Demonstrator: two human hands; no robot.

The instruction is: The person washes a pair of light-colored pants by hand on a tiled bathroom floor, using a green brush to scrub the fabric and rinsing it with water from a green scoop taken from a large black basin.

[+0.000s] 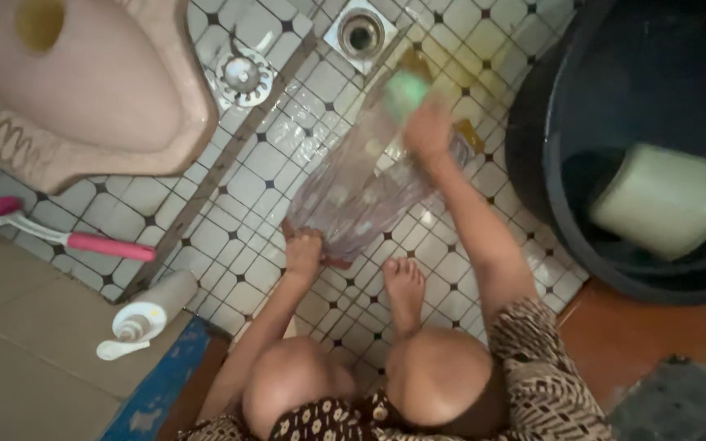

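On the wet tiled floor in the head view, I see a clear, faintly patterned plastic sheet or bag spread flat between my two hands, just in front of my bare foot. My left hand is clenched on the near edge of the plastic, pinning it to the tiles. My right hand presses down on the far part; it is blurred, and a green scrubbing pad seems to be under the fingers, though I cannot tell how firmly it is gripped.

I judge the plastic to be light, limp and slippery with water, likely to bunch or slide, so a pinch at an edge or corner is the surest hold.

By count: one plastic sheet, one green pad, one pink squat toilet pan, one pink-handled brush, one white bottle with a pump nozzle lying on its side, two floor drains, one dark tub with one pale dipper inside it, and one grey mat at the lower right
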